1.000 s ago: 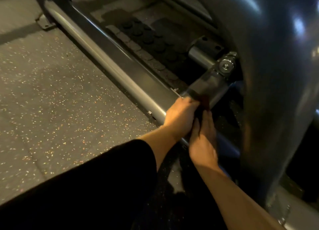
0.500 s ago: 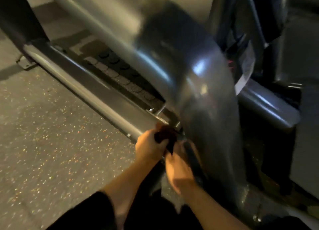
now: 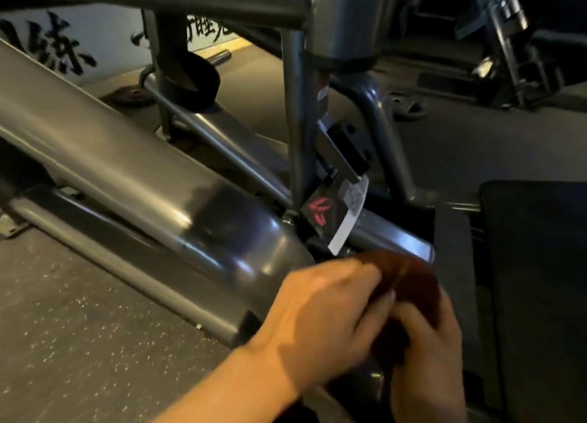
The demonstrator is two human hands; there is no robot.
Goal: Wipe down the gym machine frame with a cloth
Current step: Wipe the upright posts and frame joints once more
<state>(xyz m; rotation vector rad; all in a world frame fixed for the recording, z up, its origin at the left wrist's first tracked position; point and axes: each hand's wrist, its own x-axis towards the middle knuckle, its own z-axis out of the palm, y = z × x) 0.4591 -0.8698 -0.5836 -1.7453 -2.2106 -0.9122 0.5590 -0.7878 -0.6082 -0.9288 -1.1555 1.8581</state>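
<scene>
Both hands bunching a dark reddish-brown cloth [image 3: 409, 283], just right of the big grey frame beam [image 3: 133, 181] at its lower bent end. Left hand [image 3: 320, 314] gripping the cloth's near-left side, fingers curled into it. Right hand [image 3: 425, 352] holding it from below, fingers wrapped up round the wad; hands blurred, exact finger lay hard to tell. Cloth sitting beside the beam, contact unclear. Hanging just above and right of the beam's bend: tag [image 3: 333, 213] with red logo. Lying below-left of the beam: speckled rubber floor [image 3: 79, 343]. Sitting far right of the beam: black pad [image 3: 533, 264].
</scene>
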